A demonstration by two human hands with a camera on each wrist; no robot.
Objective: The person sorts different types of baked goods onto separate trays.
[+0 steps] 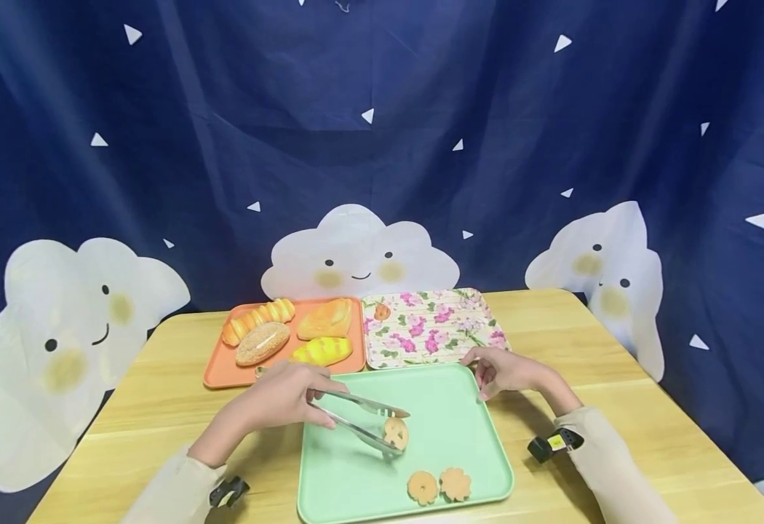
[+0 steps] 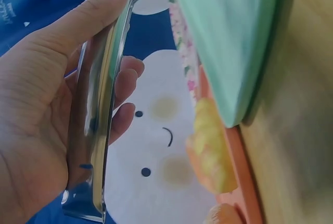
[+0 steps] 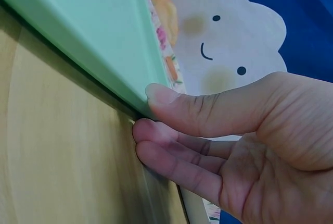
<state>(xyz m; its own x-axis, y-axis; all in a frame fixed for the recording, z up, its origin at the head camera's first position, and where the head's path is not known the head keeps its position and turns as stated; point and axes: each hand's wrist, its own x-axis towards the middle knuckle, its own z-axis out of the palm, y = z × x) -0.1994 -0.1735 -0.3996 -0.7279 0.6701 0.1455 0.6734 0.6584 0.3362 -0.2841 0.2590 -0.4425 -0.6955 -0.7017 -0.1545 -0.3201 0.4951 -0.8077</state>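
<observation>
My left hand [image 1: 282, 397] grips metal tongs [image 1: 374, 439] over the green tray [image 1: 437, 400]. Between the tong tips is a round cookie [image 1: 396, 434] with small holes; whether both tips touch it I cannot tell. Near the tray's front edge lie a ring-shaped cookie [image 1: 423, 487] and a flower-shaped cookie [image 1: 455, 484]. At the tray's far right corner, my right hand [image 1: 503, 370] pinches the rim. The right wrist view shows the thumb [image 3: 171, 104] on top and fingertips [image 3: 151, 143] below. In the left wrist view, thumb and fingers wrap the tongs' handle [image 2: 96, 114].
Behind, an orange tray [image 1: 221, 375] holds several bread pieces, among them a seeded loaf [image 1: 263, 344] and a yellow bun [image 1: 323, 351]. Beside it, a floral tray [image 1: 415, 327] carries one small brown cookie [image 1: 382, 311]. A blue curtain [image 1: 382, 167] hangs behind the wooden table [image 1: 552, 320].
</observation>
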